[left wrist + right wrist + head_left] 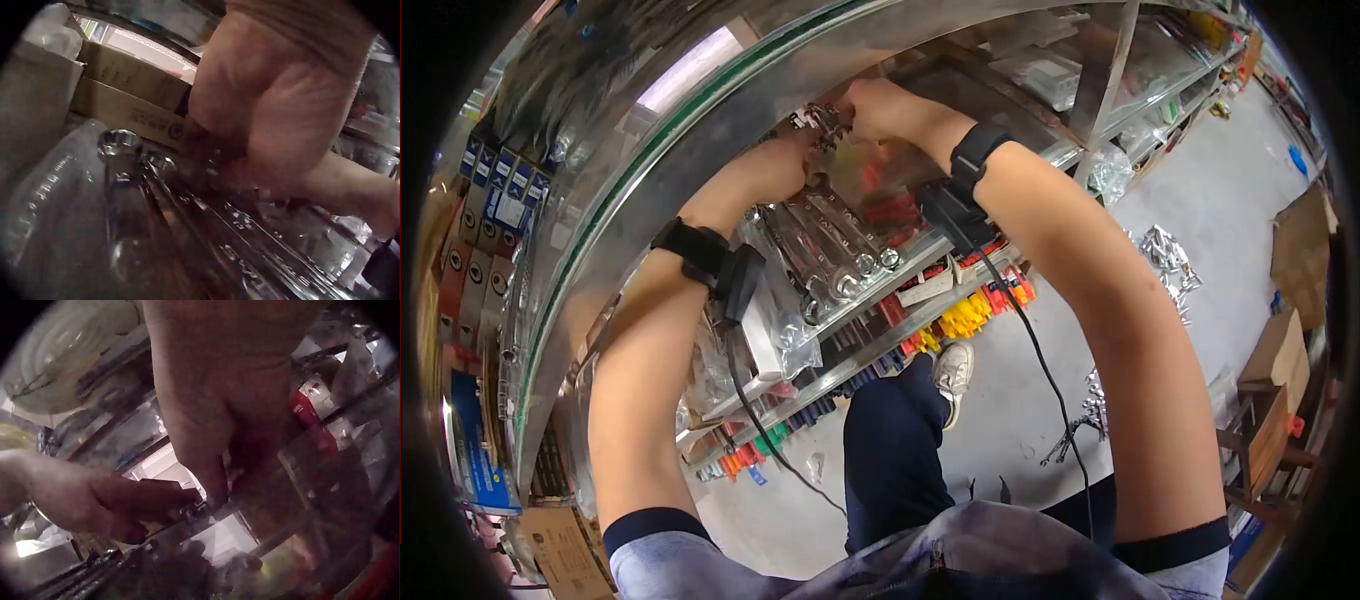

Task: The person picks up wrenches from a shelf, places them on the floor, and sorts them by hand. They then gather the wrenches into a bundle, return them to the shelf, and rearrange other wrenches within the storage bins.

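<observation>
left hand (780,170) and right hand (878,110) meet at shiny metal pieces (818,122) between them, likely one steadying for the other, grip too hidden to tell, ring-ended wrenches (836,234) side by side just bodyward, probably to keep them sorted.

- Side by side on the metal-edged shelf (868,299): long silver metal wrenches (828,230).
- Just beyond the wrenches: left hand (776,168), right hand (880,110).
- Between both hands: small silver metal pieces (818,122).
- Under the shelf: bright yellow chunky items (965,316).
- Far right, past the grey floor (1020,400): brown cardboard box (1303,235).
</observation>
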Available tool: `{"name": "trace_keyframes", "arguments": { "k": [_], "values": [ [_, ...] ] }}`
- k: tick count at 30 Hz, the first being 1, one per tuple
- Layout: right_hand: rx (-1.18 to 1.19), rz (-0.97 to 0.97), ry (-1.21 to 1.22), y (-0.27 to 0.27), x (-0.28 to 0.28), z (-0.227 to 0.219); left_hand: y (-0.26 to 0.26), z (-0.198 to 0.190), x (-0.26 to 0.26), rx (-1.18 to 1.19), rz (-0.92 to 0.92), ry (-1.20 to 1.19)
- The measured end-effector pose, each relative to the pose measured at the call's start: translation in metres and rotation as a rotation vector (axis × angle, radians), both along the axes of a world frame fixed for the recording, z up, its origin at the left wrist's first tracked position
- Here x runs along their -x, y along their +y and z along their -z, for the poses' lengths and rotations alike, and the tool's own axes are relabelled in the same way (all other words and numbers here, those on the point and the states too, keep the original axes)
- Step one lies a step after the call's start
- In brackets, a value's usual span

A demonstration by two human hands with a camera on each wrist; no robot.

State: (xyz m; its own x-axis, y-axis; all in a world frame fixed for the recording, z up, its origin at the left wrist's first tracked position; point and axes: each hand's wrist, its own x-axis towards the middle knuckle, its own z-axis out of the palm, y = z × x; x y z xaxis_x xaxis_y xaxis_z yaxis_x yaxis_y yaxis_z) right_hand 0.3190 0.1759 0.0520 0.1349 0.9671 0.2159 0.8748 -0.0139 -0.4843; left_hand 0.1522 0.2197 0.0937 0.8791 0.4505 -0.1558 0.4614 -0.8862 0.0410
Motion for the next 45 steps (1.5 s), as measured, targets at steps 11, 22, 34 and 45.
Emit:
{"name": "trace_keyframes", "arguments": {
  "k": [11, 22, 34, 45],
  "values": [
    [-0.158, -0.063, -0.113, 0.006, 0.007, 0.009, -0.001, -0.005, 0.004, 0.034, 0.011, 0.029],
    [-0.084, 0.069, -0.170, 0.011, 0.017, 0.002, -0.001, -0.007, 0.005, 0.019, 0.092, -0.009],
    [-0.005, 0.073, -0.070, -0.001, 0.013, 0.001, 0.007, -0.006, 0.014, 0.367, 0.015, -0.155],
    [-0.119, -0.004, -0.047, -0.033, 0.023, -0.004, -0.007, -0.016, 0.025, 0.482, -0.093, -0.115]
  ]
}}
